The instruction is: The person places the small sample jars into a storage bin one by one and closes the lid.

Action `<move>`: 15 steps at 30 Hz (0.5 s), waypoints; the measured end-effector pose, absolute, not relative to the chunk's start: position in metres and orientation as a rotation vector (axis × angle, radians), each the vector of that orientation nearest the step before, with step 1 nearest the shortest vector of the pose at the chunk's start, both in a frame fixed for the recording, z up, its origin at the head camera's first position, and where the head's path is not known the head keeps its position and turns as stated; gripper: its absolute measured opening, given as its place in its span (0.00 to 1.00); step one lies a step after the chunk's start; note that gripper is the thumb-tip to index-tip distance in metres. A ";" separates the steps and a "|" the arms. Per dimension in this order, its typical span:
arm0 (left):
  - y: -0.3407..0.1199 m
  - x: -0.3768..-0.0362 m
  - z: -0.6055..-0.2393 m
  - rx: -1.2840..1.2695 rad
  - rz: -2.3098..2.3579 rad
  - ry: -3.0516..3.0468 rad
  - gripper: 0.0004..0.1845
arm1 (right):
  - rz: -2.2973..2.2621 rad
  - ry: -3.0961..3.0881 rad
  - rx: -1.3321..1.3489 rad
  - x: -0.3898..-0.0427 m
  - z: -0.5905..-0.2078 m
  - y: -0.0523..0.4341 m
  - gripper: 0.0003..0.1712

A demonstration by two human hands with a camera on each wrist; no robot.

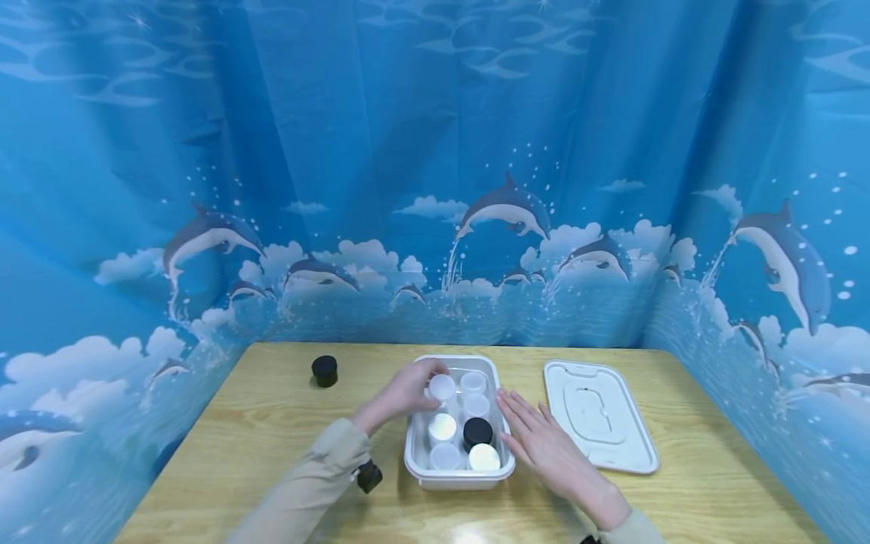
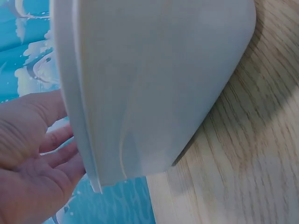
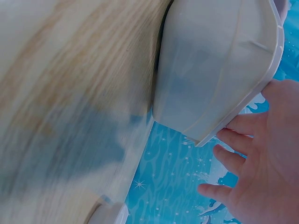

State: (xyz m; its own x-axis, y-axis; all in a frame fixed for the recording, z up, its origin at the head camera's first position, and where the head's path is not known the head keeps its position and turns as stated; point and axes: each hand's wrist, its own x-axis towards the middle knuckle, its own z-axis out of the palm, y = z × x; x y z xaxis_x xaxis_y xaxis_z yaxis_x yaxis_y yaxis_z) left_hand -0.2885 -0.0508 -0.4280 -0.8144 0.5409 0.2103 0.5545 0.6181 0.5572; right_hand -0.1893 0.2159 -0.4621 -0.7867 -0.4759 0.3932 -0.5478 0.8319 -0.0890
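Blue dolphin-print curtain (image 1: 435,189) on three sides; light wooden table (image 1: 272,431) in front.

White plastic container (image 1: 416,453) at table centre, open, holding several small jars in two rows: white-capped ones plus one black-capped jar (image 1: 478,431).

Left hand (image 1: 406,391) at the container's left rim, fingers curled around a white-capped jar (image 1: 442,387) in the far part of the left row.

Right hand (image 1: 544,442) flat on the table just beside the container's right wall, fingers straight and spread, holding nothing.

Container lid (image 1: 600,414) flat on the table, right of the right hand.

Separate black jar (image 1: 325,371) on the table, well apart, far left.

Small black object (image 1: 369,477) near the left sleeve; identity not discernible.
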 end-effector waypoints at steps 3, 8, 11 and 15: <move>-0.048 -0.290 -0.429 -0.958 -0.893 -2.843 0.27 | 0.280 -2.648 0.774 -0.190 -0.462 0.216 0.34; -0.044 -0.292 -0.429 -0.944 -0.790 -2.921 0.26 | 0.279 -2.642 0.779 -0.190 -0.462 0.216 0.34; -0.042 -0.292 -0.429 -0.955 -0.721 -2.954 0.26 | 0.279 -2.645 0.775 -0.189 -0.462 0.216 0.33; -0.041 -0.290 -0.428 -0.987 -0.599 -2.979 0.27 | 0.284 -2.651 0.775 -0.189 -0.461 0.215 0.33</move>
State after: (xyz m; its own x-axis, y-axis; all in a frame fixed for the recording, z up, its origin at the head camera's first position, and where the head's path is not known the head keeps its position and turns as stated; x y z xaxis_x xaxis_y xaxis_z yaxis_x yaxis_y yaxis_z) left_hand -0.2902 -0.0408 -0.4279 -0.8079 0.5855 0.0665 0.5657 0.7390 0.3660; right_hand -0.1887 0.2150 -0.4612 -0.7834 -0.4786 0.3966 -0.5518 0.8292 -0.0894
